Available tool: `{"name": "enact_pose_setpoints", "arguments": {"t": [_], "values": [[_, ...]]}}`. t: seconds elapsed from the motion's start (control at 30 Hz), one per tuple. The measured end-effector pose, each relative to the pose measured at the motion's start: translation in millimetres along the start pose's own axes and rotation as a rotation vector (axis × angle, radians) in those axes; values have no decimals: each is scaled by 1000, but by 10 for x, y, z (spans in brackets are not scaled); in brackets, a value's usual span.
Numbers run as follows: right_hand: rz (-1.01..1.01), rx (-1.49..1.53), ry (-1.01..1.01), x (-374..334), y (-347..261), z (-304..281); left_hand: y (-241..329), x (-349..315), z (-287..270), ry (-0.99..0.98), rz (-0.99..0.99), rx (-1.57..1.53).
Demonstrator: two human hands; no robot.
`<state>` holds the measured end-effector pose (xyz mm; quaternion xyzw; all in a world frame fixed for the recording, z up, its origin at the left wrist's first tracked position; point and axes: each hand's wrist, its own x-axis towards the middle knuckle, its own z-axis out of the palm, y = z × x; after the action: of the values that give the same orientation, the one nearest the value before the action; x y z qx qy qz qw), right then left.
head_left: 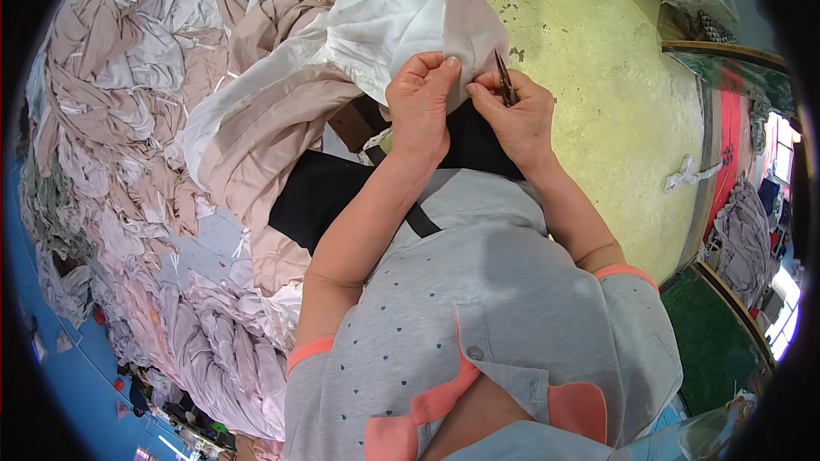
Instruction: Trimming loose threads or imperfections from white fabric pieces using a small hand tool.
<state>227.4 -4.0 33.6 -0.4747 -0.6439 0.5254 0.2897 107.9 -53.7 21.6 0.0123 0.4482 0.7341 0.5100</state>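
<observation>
Soft beige-and-white garment (401, 17), light and limp, draped over our lap: our left hand (420, 111) pinches its seam, our right hand (512, 115) grips small thread snips (504, 78). Best held near that edge.

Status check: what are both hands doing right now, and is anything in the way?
Left hand pinching the garment. Right hand on its edge, gripping small snips. Nothing blocking.
</observation>
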Motion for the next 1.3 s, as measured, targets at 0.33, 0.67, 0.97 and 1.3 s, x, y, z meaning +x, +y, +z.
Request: {"name": "enact_pose_setpoints", "arguments": {"t": [0.33, 0.67, 0.97, 1.3], "values": [[15, 61, 12, 0, 35, 40, -28, -36, 15, -13, -9, 11], [41, 167, -5, 34, 164, -64, 99, -55, -145, -131, -32, 269], [107, 142, -89, -91, 51, -80, 83, -61, -183, -130, -117, 230], [24, 52, -42, -99, 100, -23, 26, -90, -179, -139, 5, 239]]}}
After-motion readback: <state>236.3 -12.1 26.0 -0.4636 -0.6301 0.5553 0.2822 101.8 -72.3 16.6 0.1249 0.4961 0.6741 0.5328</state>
